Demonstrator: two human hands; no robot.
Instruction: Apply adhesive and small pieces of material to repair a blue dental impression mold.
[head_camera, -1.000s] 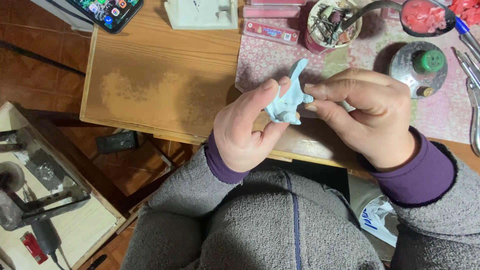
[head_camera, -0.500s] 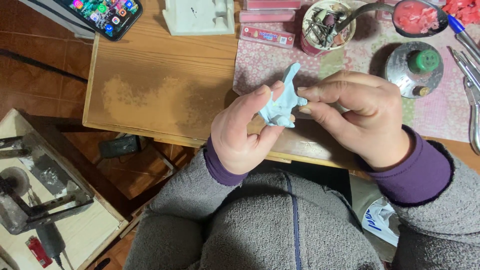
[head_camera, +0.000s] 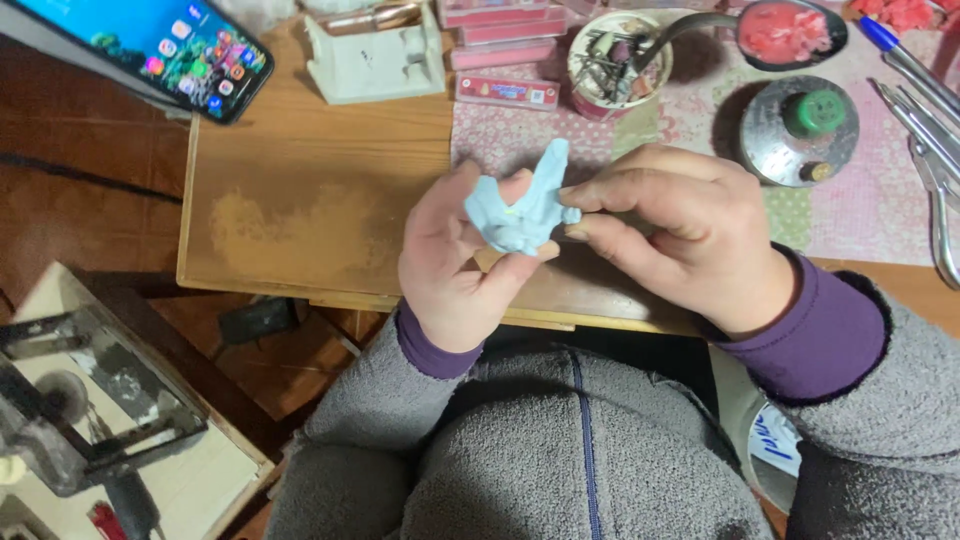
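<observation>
While cupped from below by the left hand (head_camera: 455, 265), a pale blue, lumpy plaster-like cast (head_camera: 522, 208) with an upward-pointing prong, held up over the near edge of the light wooden table (head_camera: 320, 190). Left fingers curled narrowly round the cast's underside, thumb up along its left flank. Right hand (head_camera: 680, 235) closed in a pinch on the cast's right side, thumb and forefinger tips touching the blue surface, remaining fingers folded back. Both wrists in purple cuffs under grey fleece sleeves (head_camera: 880, 400).

Behind the hands, toward the table's far edge: a pink patterned cloth mat (head_camera: 860, 215) spread over the right half of the table. On that mat, near the far edge, a round white cup (head_camera: 618, 62) bristling with small metal burs and tools, just beside a flat pink rectangular box (head_camera: 508, 92) lying in front of a stack of similar pink boxes. Farther right, a round shiny metal dish (head_camera: 798, 130) carrying a green-capped little bottle. At the far right corner, a dark bowl (head_camera: 790, 32) filled with pink waxy material, and a blue pen (head_camera: 900, 55) slanting along the right edge beside long metal instruments (head_camera: 935, 180).

Near the far left corner, a white blocky stand (head_camera: 375, 58), and overhanging the left edge, a lit smartphone (head_camera: 150, 45). Below the table's left side, on the floor level, a grey metal machine (head_camera: 90, 400) on a pale board.
</observation>
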